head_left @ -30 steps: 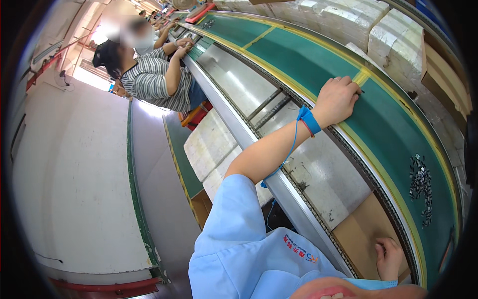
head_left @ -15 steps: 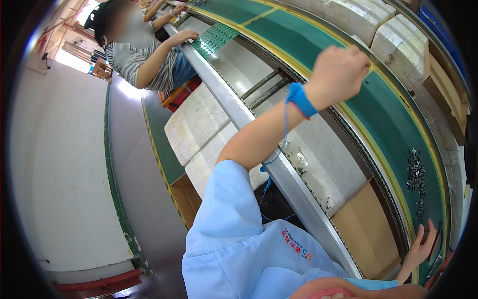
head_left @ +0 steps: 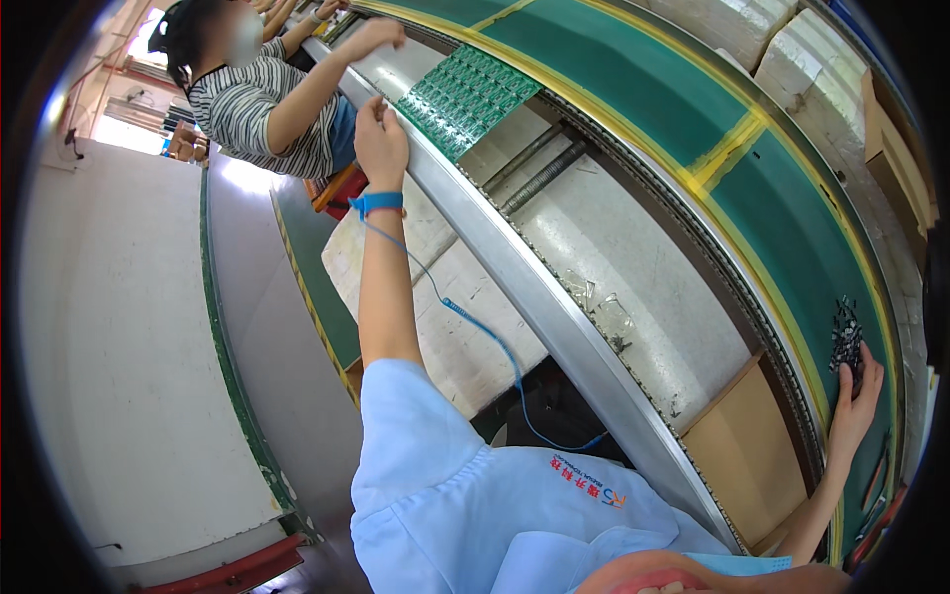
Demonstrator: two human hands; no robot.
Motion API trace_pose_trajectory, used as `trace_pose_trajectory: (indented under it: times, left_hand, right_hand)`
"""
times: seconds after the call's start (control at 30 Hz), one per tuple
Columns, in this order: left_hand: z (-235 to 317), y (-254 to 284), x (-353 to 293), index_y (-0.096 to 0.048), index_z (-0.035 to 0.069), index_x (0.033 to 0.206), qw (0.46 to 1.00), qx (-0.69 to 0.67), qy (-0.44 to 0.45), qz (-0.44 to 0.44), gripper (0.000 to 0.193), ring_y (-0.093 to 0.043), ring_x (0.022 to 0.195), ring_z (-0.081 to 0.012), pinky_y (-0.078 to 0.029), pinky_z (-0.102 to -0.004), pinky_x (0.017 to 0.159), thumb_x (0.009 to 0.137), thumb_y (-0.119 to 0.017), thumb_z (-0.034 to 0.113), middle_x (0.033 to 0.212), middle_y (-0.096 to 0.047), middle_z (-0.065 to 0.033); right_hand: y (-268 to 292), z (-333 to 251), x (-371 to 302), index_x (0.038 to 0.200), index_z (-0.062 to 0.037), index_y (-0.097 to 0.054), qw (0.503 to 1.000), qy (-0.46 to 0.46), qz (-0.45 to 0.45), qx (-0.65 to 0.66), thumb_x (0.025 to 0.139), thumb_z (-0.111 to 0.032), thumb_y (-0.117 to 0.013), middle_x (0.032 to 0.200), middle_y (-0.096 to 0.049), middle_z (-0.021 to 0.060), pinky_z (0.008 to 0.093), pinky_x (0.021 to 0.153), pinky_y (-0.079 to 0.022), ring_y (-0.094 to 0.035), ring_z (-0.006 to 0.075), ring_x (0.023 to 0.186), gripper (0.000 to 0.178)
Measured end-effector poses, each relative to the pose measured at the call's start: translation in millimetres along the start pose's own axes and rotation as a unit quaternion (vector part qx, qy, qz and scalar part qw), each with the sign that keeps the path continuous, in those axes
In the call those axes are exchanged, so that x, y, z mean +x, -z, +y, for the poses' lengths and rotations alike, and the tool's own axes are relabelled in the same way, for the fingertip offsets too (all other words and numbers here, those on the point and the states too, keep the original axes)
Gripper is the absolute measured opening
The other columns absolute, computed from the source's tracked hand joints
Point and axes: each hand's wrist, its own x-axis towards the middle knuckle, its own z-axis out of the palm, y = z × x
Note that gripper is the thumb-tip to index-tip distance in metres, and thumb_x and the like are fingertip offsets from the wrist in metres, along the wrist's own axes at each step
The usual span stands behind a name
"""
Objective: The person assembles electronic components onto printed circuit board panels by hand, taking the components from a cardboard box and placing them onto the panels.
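1. Right hand [head_left: 859, 388]: part-open, thumb and fingers spread apart, not closed on anything. Fingertips at the near end of the parts pile.
2. Pile of small black parts [head_left: 845, 329]: directly ahead of the right hand, on the green-topped bench [head_left: 782, 223].
3. Cardboard [head_left: 747, 445]: left of the right hand, inside the line frame.
4. Metal rail [head_left: 520, 277]: runs diagonally between the two hands; its far stretch passes just beside the left hand.
5. Blue wrist strap [head_left: 379, 203]: just behind the left hand, on that wrist. Blue cord [head_left: 485, 332] trails from it back toward the body.
6. Left hand [head_left: 383, 144]: raised at the rail, fingers half curled, thumb near the fingertips. Can't tell if it pinches anything or touches the board edge.
7. Green circuit board panel [head_left: 470, 99]: right of the left hand, just beside it, lying across the line frame.
8. Co-worker in striped shirt [head_left: 233, 109]: beyond the left hand, on its left; co-worker's hand [head_left: 376, 38] is above the line, past the board.
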Motion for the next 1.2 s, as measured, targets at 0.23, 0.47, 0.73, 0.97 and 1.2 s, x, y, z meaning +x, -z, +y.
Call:
trace_pose_trajectory:
  times: [0.23, 0.47, 0.73, 0.97, 1.2]
  left_hand:
    - [-7, -29, 49, -0.053, 0.007, 0.133, 0.967, 0.213, 0.046, -0.132, 0.045, -0.065, 0.106, -0.0386, -0.039, -0.0514, 0.101, 0.097, -0.046, 0.034, 0.108, -0.070, -0.0224]
    - [11, -17, 6, -0.055, 0.008, 0.130, 0.976, 0.154, 0.013, -0.152, 0.043, -0.066, 0.104, -0.0373, -0.036, -0.0540, 0.103, 0.099, -0.046, 0.035, 0.103, -0.071, -0.0209]
    - [122, 14, -55, -0.069, 0.008, 0.105, 0.920, 0.196, -0.131, -0.314, 0.038, -0.068, 0.094, -0.0369, -0.028, -0.0624, 0.108, 0.101, -0.041, 0.033, 0.090, -0.072, -0.0185]
    - [211, 50, -97, -0.072, 0.010, 0.096, 0.842, 0.055, -0.244, -0.478, 0.037, -0.066, 0.079, -0.0345, -0.034, -0.0567, 0.107, 0.100, -0.051, 0.040, 0.077, -0.068, -0.0128]
    - [318, 64, -164, -0.068, 0.005, 0.089, 0.712, 0.014, -0.394, -0.582, 0.028, -0.065, 0.082, -0.0320, -0.035, -0.0508, 0.108, 0.097, -0.058, 0.030, 0.079, -0.067, -0.0107]
  right_hand:
    - [-9, 30, 2, 0.109, -0.0024, -0.058, 0.997, 0.011, 0.024, 0.071, 0.099, -0.009, -0.057, 0.094, -0.052, 0.0023, 0.0243, 0.073, -0.038, -0.045, 0.0120, 0.080, 0.012]
    - [-6, 22, -5, 0.101, 0.0001, -0.056, 0.990, 0.097, 0.084, 0.065, 0.099, -0.004, -0.056, 0.089, -0.052, 0.0024, 0.0233, 0.071, -0.041, -0.048, 0.0110, 0.078, 0.005]
    - [-10, 44, -10, 0.110, 0.0010, -0.064, 0.988, 0.024, 0.092, 0.118, 0.099, -0.011, -0.058, 0.098, -0.067, 0.0061, 0.0255, 0.083, -0.048, -0.061, 0.0118, 0.090, 0.017]
    - [4, 22, -2, 0.109, -0.0035, -0.067, 0.986, 0.122, 0.096, 0.059, 0.095, -0.007, -0.058, 0.099, -0.065, 0.0113, 0.0283, 0.081, -0.049, -0.064, 0.0260, 0.090, 0.016]
    - [3, 14, -9, 0.104, -0.0023, -0.066, 0.992, 0.015, 0.081, 0.098, 0.091, -0.006, -0.063, 0.090, -0.065, 0.0090, 0.0289, 0.071, -0.047, -0.061, 0.0191, 0.079, 0.014]
